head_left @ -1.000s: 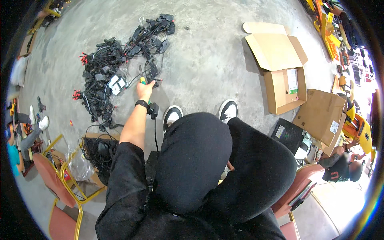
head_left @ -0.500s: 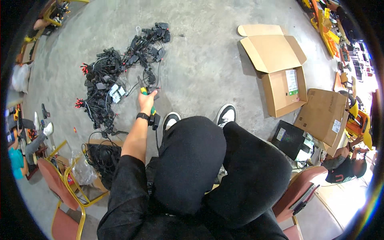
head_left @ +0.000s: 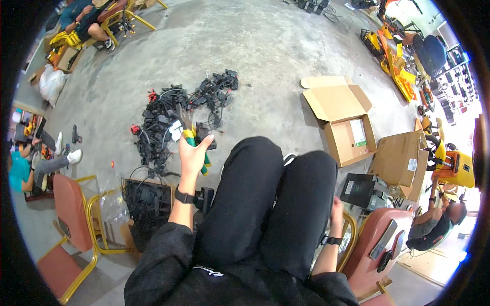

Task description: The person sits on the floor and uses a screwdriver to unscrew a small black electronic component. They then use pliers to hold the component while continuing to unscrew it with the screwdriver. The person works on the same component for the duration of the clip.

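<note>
My left hand is closed round a pair of pliers with green and yellow handles. My thumb sticks out to the right, and the dark jaws point away from me. Beyond the pliers a heap of black cables and connectors, some with red tips, lies on the floor. A black blocky piece shows just past my thumb; whether I touch it is unclear. My right hand hangs beside my right knee, near a chair's gold frame. Its fingers are small and blurred.
An open cardboard box lies ahead on the right, with a closed carton and a black case nearer. Pink chairs stand to both sides. A crate of black cables sits left of me. Other people sit farther off.
The view has tilted up, showing more floor ahead. My right hand has come into sight beside my knee. My knees have drawn together, and my left hand still grips the pliers.
</note>
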A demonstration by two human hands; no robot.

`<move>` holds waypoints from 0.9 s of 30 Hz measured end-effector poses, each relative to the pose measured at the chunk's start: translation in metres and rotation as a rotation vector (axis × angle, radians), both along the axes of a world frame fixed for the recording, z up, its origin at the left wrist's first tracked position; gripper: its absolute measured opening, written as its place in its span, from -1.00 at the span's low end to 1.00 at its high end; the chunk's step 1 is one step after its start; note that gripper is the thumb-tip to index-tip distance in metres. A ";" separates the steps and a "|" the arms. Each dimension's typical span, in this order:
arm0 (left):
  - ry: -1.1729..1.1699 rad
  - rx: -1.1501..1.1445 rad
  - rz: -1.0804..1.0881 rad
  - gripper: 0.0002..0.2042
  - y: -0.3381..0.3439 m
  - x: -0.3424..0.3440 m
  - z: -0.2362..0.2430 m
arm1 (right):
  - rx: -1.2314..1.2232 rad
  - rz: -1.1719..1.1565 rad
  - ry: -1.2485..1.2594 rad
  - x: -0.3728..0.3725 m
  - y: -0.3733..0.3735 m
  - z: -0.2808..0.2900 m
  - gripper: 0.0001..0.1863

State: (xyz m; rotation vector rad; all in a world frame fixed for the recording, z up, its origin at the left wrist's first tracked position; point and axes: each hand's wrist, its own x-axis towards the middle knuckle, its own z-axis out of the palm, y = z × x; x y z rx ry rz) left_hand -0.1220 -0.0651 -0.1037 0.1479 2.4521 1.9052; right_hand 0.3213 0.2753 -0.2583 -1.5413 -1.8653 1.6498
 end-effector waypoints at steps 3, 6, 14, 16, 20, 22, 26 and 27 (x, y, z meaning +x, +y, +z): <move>0.075 0.130 -0.057 -0.57 -0.011 0.046 0.080 | 0.202 -0.064 0.093 -0.025 0.004 0.122 -0.83; -0.054 0.229 -0.216 -0.53 -0.015 0.096 0.153 | 0.028 -0.113 0.424 -0.062 -0.045 0.257 -0.78; 0.018 -0.165 -0.488 -0.52 -0.032 0.170 0.240 | 0.368 0.806 0.324 -0.147 -0.209 0.389 -0.07; 0.003 -0.197 -0.502 -0.53 -0.026 0.180 0.252 | 0.415 0.859 0.376 -0.152 -0.224 0.379 0.00; 0.091 -0.272 -0.485 -0.57 0.002 0.201 0.266 | 0.162 0.549 0.546 -0.161 -0.223 0.364 -0.33; 0.069 -0.204 -0.505 -0.57 0.005 0.206 0.261 | 0.071 0.561 0.590 -0.159 -0.210 0.364 -0.42; -0.111 0.003 -0.620 -0.60 0.000 0.201 0.232 | -0.106 0.544 0.647 -0.157 -0.187 0.343 -0.40; -0.194 0.060 -0.633 -0.61 -0.004 0.197 0.215 | -0.136 0.512 0.687 -0.158 -0.185 0.332 -0.40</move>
